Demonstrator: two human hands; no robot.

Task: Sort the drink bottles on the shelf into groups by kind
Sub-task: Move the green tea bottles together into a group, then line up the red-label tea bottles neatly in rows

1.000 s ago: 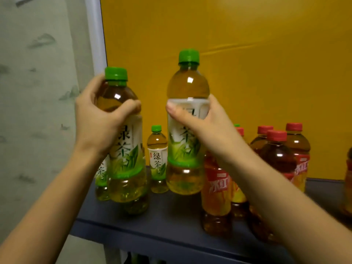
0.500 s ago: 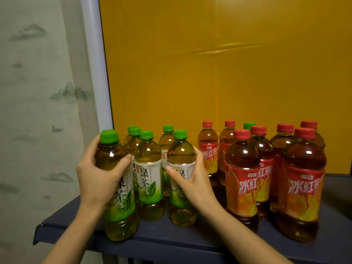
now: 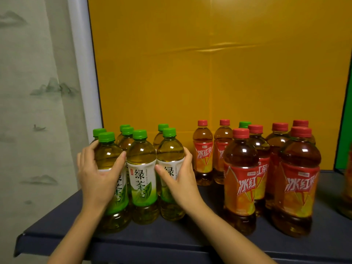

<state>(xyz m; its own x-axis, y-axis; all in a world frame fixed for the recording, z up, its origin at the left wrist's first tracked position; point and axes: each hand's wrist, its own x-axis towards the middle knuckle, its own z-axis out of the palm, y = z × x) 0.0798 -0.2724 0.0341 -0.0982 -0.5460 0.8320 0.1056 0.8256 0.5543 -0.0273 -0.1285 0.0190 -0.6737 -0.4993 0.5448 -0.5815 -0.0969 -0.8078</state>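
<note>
Several green-capped green tea bottles stand grouped at the left of the dark shelf (image 3: pixel 171 237). My left hand (image 3: pixel 99 176) is wrapped around the front-left green tea bottle (image 3: pixel 108 155), which stands on the shelf. My right hand (image 3: pixel 181 180) grips another green tea bottle (image 3: pixel 169 149) at the group's right side. A third green tea bottle (image 3: pixel 142 178) stands between the two. Several red-capped iced red tea bottles (image 3: pixel 241 180) are clustered at the right. One green cap (image 3: pixel 244 124) shows behind them.
A yellow panel (image 3: pixel 209 63) backs the shelf. A white post (image 3: pixel 83 73) and a painted wall lie to the left. A green panel edge (image 3: pixel 344 130) and a blurred bottle (image 3: pixel 347 187) sit at the far right. The shelf's front edge runs close below my arms.
Both hands have lowered their green tea bottles onto the shelf among the green group, and the right-hand bottle has closed in on the middle one. The view has pulled back.
</note>
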